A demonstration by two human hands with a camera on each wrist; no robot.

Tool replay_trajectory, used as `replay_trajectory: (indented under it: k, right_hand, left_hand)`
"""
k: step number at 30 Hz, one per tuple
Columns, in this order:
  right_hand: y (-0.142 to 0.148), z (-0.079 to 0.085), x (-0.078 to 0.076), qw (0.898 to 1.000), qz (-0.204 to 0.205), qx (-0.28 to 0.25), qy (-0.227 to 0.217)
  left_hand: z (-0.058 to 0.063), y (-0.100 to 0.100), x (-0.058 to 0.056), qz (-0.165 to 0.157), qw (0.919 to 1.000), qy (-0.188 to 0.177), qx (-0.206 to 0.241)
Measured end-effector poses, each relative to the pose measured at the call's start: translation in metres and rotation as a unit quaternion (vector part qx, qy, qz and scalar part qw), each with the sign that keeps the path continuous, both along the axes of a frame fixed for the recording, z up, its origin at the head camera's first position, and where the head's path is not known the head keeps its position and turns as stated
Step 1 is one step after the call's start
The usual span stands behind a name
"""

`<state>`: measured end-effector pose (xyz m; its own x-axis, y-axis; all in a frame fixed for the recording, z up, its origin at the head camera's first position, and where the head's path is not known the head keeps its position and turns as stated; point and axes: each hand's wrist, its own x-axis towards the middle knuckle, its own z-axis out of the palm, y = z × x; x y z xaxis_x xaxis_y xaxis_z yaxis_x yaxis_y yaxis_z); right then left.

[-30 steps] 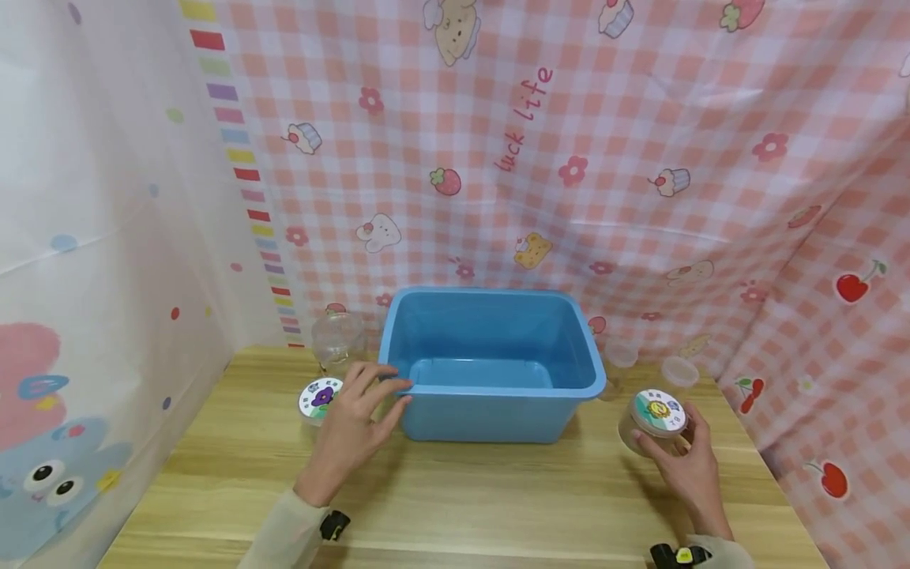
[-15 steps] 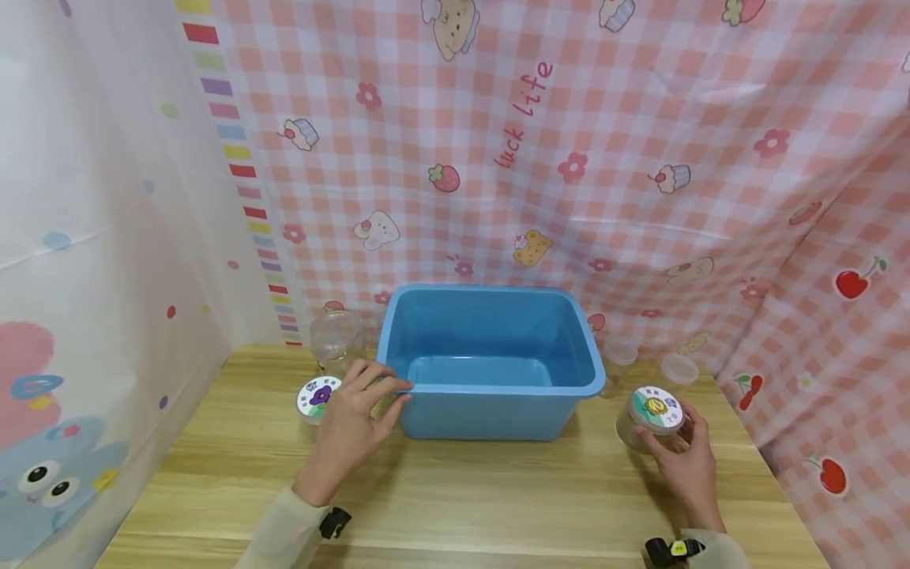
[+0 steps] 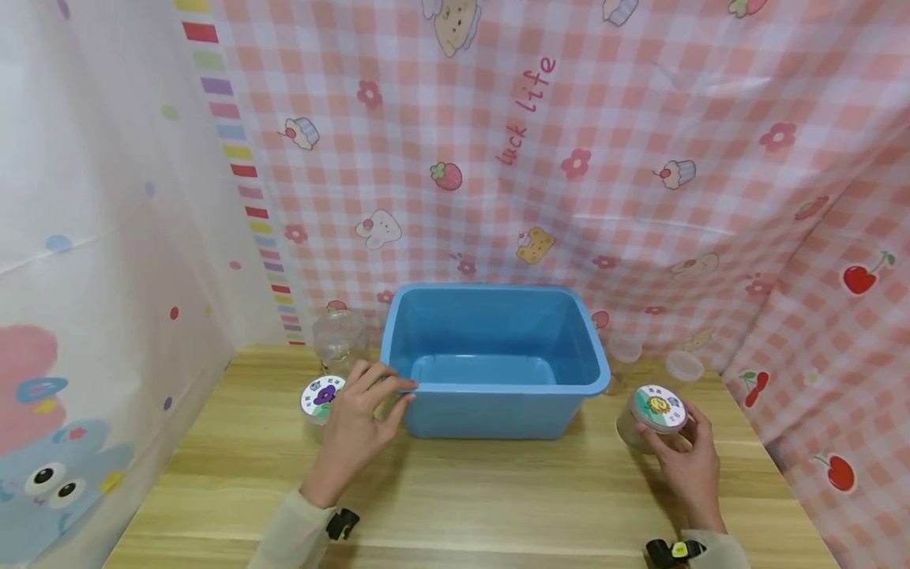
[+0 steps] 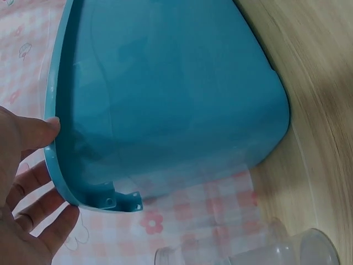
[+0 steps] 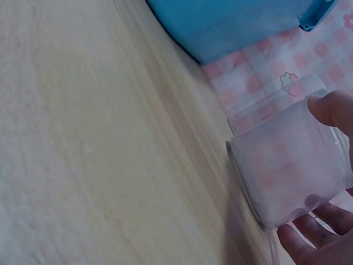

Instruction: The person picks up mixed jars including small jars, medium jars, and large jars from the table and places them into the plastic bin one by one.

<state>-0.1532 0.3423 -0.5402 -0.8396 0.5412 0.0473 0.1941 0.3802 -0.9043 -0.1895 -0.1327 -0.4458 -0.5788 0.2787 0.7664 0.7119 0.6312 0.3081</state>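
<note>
A blue plastic tub (image 3: pixel 490 415) stands upright near the back curtain, its inside bare. My left hand (image 3: pixel 359 411) pinches the rim at its front left corner; in the left wrist view the thumb (image 4: pixel 41 132) lies on one side of the rim and the fingers are on the other. To the right of the tub, my right hand (image 3: pixel 690 458) grips a clear jar (image 5: pixel 295 165) round its side. That jar's lid (image 3: pixel 657 407) has a yellow sunflower sticker. A second jar with a purple flower lid (image 3: pixel 320 395) stands left of the tub, partly behind my left hand.
A rounded clear jar (image 3: pixel 340 336) stands behind the purple flower jar. Two more clear containers, one with a pale lid (image 3: pixel 684 365), stand at the back right. Wooden tabletop (image 3: pixel 490 498) stretches in front of the tub; a checked curtain (image 3: pixel 455 221) hangs behind.
The right hand and its jar have shifted very slightly left. The left hand keeps its hold on the tub's rim, and the tub stays in place.
</note>
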Motion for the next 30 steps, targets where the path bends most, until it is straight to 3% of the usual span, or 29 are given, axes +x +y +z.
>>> replay_trajectory:
  k: [8,15,30]
  right_hand:
    - [-0.006,0.003,0.003,1.0,-0.007,-0.013,0.022]
    - [-0.01,0.009,0.008,0.999,-0.006,-0.002,0.038]
    - [-0.02,0.037,0.016,0.998,0.019,0.032,0.047]
  left_hand:
    - [0.002,0.0,0.0,0.001,1.0,-0.001,0.005]
    - [0.003,0.0,0.0,0.002,0.9997,-0.022,0.003]
    - [0.004,0.0,0.001,0.006,0.9992,-0.04,0.002]
